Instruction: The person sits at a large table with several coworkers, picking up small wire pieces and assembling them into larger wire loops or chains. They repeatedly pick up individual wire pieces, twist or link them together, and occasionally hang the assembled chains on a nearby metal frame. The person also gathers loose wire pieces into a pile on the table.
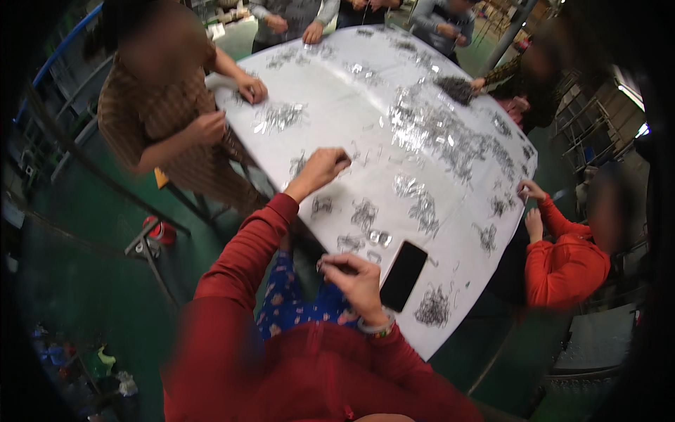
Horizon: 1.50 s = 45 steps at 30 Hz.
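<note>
My left hand (320,171) reaches over the near left part of the white-covered table, its fingers curled together; whatever they hold, if anything, is hidden. Beside and below it lie small heaps of thin dark wire-like pieces (364,213). Close to my body, at the table's near edge, my right hand (357,283) pinches thumb and forefinger together on something small and dark, too small to name. A black phone (404,276) lies just right of this hand. Small shiny round pieces (380,238) sit above it, and a strip of flat silver pieces (416,200) lies farther off.
The white table (295,84) bears a large spread of silver pieces (443,133) towards the far right. A person in brown (165,105) works at the left, one in orange-red (566,264) at the right, and several others along the far edge. A red can (162,231) stands low at left.
</note>
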Available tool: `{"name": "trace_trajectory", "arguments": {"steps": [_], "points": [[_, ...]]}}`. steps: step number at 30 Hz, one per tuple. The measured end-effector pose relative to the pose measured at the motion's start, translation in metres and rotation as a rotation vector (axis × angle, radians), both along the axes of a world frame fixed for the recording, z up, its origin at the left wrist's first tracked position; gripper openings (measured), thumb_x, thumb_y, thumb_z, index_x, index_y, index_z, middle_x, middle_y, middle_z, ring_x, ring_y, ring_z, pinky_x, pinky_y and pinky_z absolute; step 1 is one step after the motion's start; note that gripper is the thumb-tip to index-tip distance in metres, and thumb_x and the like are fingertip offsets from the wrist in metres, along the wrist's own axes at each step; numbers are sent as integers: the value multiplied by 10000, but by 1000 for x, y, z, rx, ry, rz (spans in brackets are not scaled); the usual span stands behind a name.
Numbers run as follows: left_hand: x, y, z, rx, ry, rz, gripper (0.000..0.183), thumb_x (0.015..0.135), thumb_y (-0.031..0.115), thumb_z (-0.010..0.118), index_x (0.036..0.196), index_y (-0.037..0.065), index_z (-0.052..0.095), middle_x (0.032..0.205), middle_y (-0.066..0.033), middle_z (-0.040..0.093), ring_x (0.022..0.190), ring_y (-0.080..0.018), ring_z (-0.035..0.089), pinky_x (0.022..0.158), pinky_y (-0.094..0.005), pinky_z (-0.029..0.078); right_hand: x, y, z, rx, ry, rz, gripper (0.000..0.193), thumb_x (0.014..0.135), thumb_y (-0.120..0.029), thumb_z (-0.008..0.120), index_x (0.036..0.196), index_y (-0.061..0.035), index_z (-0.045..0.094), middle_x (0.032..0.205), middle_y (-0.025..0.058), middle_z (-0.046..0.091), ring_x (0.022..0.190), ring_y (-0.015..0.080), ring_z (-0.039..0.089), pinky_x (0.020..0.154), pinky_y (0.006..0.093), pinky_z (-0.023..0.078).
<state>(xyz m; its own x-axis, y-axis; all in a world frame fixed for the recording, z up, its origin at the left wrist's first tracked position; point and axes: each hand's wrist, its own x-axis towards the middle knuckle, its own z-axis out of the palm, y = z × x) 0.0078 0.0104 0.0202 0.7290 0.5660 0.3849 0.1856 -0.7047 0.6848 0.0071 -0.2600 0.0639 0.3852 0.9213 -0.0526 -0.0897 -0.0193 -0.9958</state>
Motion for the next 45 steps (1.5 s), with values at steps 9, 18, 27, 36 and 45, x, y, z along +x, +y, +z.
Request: {"name": "trace_trajectory", "arguments": {"steps": [9, 18, 27, 36, 45], "points": [[-142, -151, 52, -718, -202, -20, 73, 864, 24, 630, 923, -8, 661, 880, -53, 663, 820, -122, 615, 754, -257, 499, -5, 4, -12, 32, 53, -103, 157, 845, 34, 689, 1001, 42, 706, 857, 72, 714, 718, 91, 649, 658, 206, 526], [-145, -173, 41, -378, -278, 57, 94, 820, 15, 687, 912, 8, 666, 971, -91, 648, 903, -203, 624, 794, -307, 494, -6, 2, -3, 55, -101, -78, 162, 839, 63, 667, 992, 31, 709, 891, 81, 703, 827, 110, 666, 748, 216, 532], [-132, -194, 33, -642, -429, 167, 76, 914, -10, 594, 973, -15, 642, 967, -101, 696, 878, -149, 656, 759, -273, 526, 24, 13, -5, 215, -444, 52, 228, 814, 71, 684, 1028, 2, 720, 883, 90, 708, 751, 110, 647, 662, 214, 503], [-135, -184, 33, -534, -345, 184, 63, 878, 0, 641, 934, 3, 670, 919, -74, 715, 852, -185, 681, 766, -287, 524, 214, 104, -76, 114, -1196, -222, 115, 808, 8, 619, 894, 36, 689, 751, 178, 632, 692, 354, 619, 656, 425, 498], [-144, -177, 29, -460, -314, 117, 57, 898, -35, 611, 946, -31, 642, 921, -99, 692, 863, -169, 684, 758, -275, 549, 246, 122, -110, -136, -1522, -140, 101, 759, 33, 539, 826, 44, 613, 762, 249, 613, 775, 421, 613, 714, 494, 490]]}}
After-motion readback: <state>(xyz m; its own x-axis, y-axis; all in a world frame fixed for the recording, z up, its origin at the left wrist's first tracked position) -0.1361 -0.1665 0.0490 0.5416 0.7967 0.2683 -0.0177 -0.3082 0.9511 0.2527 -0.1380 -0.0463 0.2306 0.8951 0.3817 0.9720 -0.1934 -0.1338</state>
